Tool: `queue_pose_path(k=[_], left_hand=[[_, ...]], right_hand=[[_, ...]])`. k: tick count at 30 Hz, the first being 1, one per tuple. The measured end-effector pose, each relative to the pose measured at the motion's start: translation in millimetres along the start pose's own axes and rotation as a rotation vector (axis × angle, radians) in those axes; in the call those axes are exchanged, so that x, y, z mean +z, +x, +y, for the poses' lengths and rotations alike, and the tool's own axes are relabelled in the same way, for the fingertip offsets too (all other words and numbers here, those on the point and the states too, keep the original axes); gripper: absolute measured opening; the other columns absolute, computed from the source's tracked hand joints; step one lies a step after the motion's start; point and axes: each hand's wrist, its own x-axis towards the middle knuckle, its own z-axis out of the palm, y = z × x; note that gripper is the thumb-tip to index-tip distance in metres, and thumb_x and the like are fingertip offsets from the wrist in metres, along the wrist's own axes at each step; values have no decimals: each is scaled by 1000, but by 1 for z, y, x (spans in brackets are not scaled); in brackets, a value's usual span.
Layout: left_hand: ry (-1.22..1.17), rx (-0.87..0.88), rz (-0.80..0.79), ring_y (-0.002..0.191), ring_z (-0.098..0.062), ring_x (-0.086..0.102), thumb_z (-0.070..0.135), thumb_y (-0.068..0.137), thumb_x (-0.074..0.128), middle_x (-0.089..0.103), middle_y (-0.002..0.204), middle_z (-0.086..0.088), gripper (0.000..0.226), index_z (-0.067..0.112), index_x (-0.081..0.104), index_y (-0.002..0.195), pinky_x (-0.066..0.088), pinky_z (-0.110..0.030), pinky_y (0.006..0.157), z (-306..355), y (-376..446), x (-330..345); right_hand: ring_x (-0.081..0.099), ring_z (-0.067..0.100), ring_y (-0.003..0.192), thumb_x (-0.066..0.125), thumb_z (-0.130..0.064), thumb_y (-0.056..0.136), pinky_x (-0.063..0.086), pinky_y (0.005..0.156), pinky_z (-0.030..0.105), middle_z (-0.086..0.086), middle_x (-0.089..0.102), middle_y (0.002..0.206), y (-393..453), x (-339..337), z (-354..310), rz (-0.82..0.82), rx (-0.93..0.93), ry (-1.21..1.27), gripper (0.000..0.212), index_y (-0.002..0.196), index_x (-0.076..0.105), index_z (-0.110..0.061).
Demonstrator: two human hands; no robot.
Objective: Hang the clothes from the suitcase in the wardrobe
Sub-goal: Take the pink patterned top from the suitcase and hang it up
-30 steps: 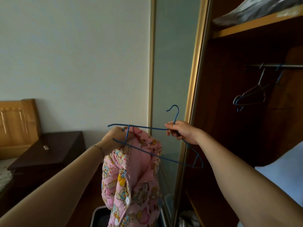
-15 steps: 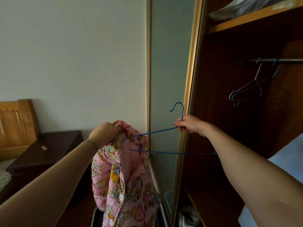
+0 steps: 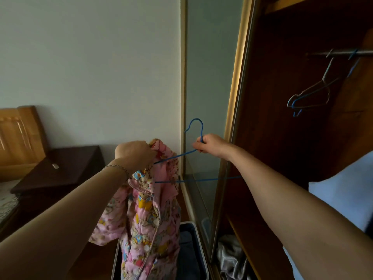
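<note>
Hanger (image 3: 187, 158) neck pinched in my right hand (image 3: 210, 146) at three o'clock — left hand (image 3: 135, 154) grips the pink garment (image 3: 149, 209) collar, feeding one shoulder on.

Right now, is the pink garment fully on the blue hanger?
No. Only one arm of the blue hanger sits inside the pink garment.

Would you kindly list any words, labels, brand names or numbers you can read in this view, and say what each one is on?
None can be read.
The pink pyjama top carries only cartoon bear pictures, no lettering.
The small white object on the dark nightstand is too small to show any marking.
</note>
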Motion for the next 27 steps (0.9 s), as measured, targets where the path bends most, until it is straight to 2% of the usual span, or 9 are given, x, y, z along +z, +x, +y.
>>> queue_pose_path(k=[4,8,12,16,18,20,22,25,27], left_hand=[[-151,8,-29,63,-22,50,57,94,32,49,63,-1,56,13,48,62,34,-29,59,2,-4,2],[-257,45,-71,58,-21,50,54,94,38,52,61,-5,57,10,45,59,34,-29,53,0,-7,4],[-283,67,-101,55,-19,49,51,93,41,54,63,-6,54,10,45,59,31,-27,49,4,-13,8],[-358,81,-105,54,-18,50,55,93,41,53,59,-4,56,10,49,61,32,-28,48,12,-17,10],[-494,22,-108,61,-24,54,49,93,46,55,63,-6,50,9,52,64,33,-29,48,17,-14,11],[-596,-48,-86,65,-29,54,41,92,48,54,63,-7,44,9,51,63,32,-30,49,20,-11,13],[-602,-60,-72,64,-29,54,39,91,48,54,62,-7,42,8,52,62,32,-29,48,18,-11,15],[-560,-33,-63,62,-24,59,48,90,49,61,65,-5,43,10,62,74,38,-28,51,12,-11,15],[-608,-33,-76,61,-24,57,45,90,51,59,63,-5,42,8,62,75,37,-29,50,13,-10,15]], right_hand=[[53,19,74,57,-31,94,42,77,33,10,57,75,4,20,1,9,-15,77,30,76,63,-7],[52,22,77,59,-28,93,43,80,36,12,56,78,4,28,6,15,-16,127,32,88,65,3],[47,13,62,57,-29,94,36,67,30,5,52,66,8,28,6,23,-41,25,31,67,58,-13],[46,7,57,57,-29,94,34,61,28,-6,50,60,9,32,1,33,-29,40,33,63,56,-18],[54,12,63,56,-28,95,39,65,29,1,57,65,10,41,-4,-3,-35,66,32,66,59,-13],[64,20,72,55,-33,95,44,68,32,13,67,76,11,49,-8,-4,-35,92,38,78,63,0],[65,18,71,54,-36,95,44,67,32,12,70,78,10,50,-7,12,-46,74,44,84,63,6],[51,11,59,54,-33,95,36,62,30,0,54,63,10,40,4,116,-32,54,39,76,60,0],[52,17,60,54,-36,94,36,63,32,3,51,63,10,42,7,142,-24,32,42,74,59,0]])
